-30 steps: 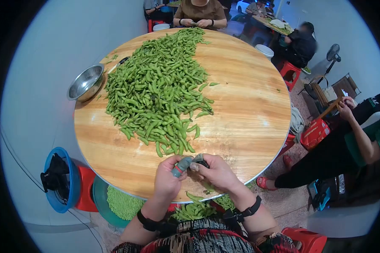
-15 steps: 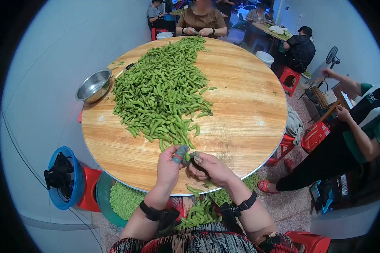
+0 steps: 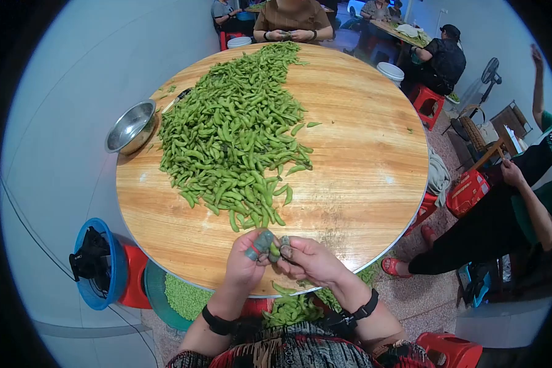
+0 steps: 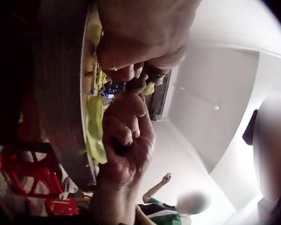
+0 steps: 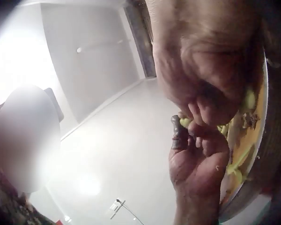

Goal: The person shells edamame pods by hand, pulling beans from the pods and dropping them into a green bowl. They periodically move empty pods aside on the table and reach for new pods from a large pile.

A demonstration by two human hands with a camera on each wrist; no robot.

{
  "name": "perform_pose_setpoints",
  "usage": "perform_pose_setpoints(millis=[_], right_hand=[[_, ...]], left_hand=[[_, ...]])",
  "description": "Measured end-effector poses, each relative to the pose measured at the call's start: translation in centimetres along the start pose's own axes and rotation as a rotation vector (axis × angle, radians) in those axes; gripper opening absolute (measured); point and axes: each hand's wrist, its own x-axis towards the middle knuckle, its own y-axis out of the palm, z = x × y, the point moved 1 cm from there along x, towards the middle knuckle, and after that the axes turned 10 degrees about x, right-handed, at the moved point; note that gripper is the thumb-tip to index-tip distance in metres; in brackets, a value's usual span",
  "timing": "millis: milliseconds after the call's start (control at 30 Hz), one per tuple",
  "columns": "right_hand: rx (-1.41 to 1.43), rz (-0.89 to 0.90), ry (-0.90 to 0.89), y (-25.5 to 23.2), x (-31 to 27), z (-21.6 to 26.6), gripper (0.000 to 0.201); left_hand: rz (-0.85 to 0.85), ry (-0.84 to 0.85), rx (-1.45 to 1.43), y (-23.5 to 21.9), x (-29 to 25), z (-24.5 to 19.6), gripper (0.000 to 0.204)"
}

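Over the table's near edge my left hand [image 3: 244, 265] pinches a green edamame pod [image 3: 275, 251] between thumb and fingers. A grey-green cover with a red band [image 3: 255, 248] wraps the left thumb. My right hand [image 3: 318, 260] meets it from the other side, its thumb and fingers curled at the same pod. Both hands touch at the fingertips in the right wrist view, where yellow-green bits of pod [image 5: 185, 123] show between them. Beyond the hands spreads a large heap of edamame pods [image 3: 233, 135]. One loose pod [image 4: 95, 129] lies beside my right hand at the table edge.
A steel bowl [image 3: 132, 129] stands at the round table's [image 3: 362, 172] left edge. Below are a green basin of shelled beans [image 3: 156, 294], more pods [image 3: 291, 310] at my lap and a blue basin [image 3: 98, 264]. People sit opposite and behind; another person [image 3: 533, 190] stands at right.
The hands stay together at the near edge, and a green pod now shows between the thumbs. The person standing at the right has raised an arm.
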Motion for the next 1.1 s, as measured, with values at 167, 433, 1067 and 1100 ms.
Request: perform_pose_setpoints(millis=[167,433,1067,1100], right_hand=[[-0.098,-0.072,-0.041,-0.1,-0.4,-0.1,0.013],[-0.487,-0.25,-0.231,0.4,-0.7,1.6,0.014],[-1.154,-0.289,-0.394,1.0,-1.7,2.6,0.017],[-1.185,-0.257,-0.402,1.4,-1.9,2.6,0.017]], left_hand=[[0.078,-0.039,0.018,0.1,-0.3,0.0,0.005],[-0.142,0.053,0.394,0.7,-0.5,0.0,0.018],[-0.113,0.119,0.391,0.8,-0.5,-0.2,0.016],[-0.109,0.126,0.403,0.6,-0.5,0.0,0.013]])
